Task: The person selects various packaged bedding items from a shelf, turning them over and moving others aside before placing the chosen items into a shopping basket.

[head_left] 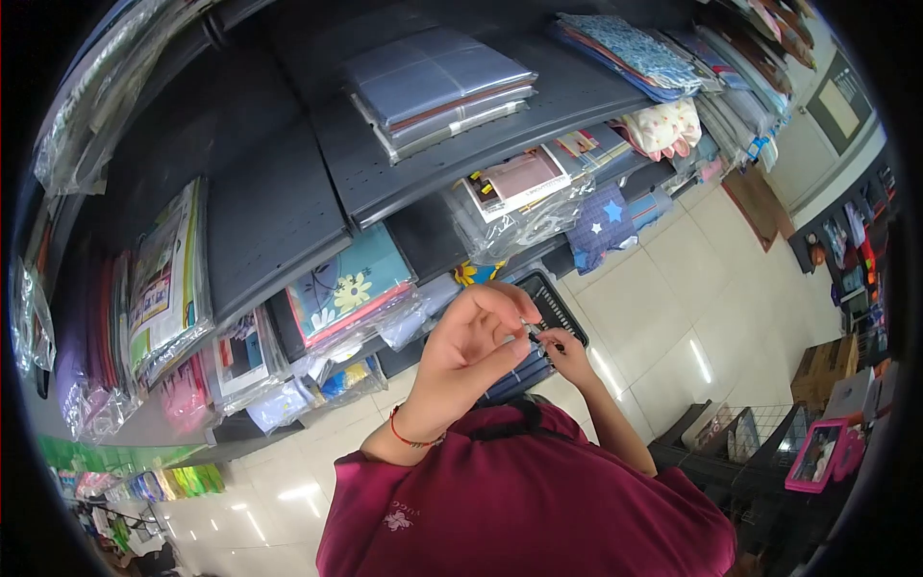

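My left hand [473, 337], with a red beaded bracelet at the wrist, is raised in front of my chest with its fingers curled toward the thumb. My right hand [567, 358] is close beside it, its fingertips pinched. Between the fingertips of both hands is a small, thin black object [535, 338]. Its kind is too small to make out, and the fingers partly cover it. Below the hands, a black plastic basket [551, 300] shows in part, with dark blue folded fabric [519, 375] near it.
A dark metal shelf [260, 144] rises ahead, holding blue plastic-wrapped packs [437, 77]. Floral packaged bedding [351, 288] and a star-patterned pack [603, 226] lie on the lower level. At right stand a wire rack [740, 433], a pink-framed item [817, 455] and a cardboard box [825, 370].
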`<state>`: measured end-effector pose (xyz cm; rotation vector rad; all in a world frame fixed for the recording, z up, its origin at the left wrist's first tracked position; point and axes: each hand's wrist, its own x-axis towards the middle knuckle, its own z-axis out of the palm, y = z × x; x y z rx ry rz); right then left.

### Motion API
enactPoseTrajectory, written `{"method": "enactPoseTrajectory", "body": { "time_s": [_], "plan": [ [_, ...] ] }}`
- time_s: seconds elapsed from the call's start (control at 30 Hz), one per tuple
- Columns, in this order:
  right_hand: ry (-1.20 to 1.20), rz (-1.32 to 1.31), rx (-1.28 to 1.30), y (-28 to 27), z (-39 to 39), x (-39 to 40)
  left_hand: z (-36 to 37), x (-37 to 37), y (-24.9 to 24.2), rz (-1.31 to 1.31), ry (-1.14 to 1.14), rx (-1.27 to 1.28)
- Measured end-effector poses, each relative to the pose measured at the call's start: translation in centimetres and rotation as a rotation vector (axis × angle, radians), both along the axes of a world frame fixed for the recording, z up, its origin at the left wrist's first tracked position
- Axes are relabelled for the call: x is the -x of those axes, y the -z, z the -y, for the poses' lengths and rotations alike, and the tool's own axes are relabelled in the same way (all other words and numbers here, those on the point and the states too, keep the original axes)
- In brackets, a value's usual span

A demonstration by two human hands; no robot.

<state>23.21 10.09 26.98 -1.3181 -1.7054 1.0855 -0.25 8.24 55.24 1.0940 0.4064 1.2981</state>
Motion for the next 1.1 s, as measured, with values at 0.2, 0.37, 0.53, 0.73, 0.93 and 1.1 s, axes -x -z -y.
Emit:
{"method": "enactPoseTrajectory", "body": {
  "time_s": [0.2, 0.37, 0.53, 0.73, 0.93, 1.1],
  "plan": [
    [-0.026, 0.019, -0.052, -2.1, -1.7, 1.4, -0.4, 2.8, 1.5, -0.057, -0.198, -0.06],
    [-0.112, 0.033, -0.175, -8.1, -6.4, 3.5, -0.5, 6.1, 1.4, -0.075, -0.338, 0.027],
    [-0.031, 0.091, -0.648, -22.4, -14.6, 8.0, -1.5, 10.0, 3.2, -0.349, -0.562, -0.138],
    [-0.106, 0.346, -1.024, -29.3, -26.2, 15.0, -3.0, 12.0, 2.7, -0.443, -0.705, -0.144],
    [-0.026, 0.521, -0.994, -25.8, -28.2, 17.1, -3.1, 12.3, 4.4, -0.484, -0.715, -0.056],
    [0.052, 0.446, -1.043, -24.8, -24.7, 16.0, -2.8, 10.9, 4.6, -0.813, -0.625, -0.144]
  ]
}}
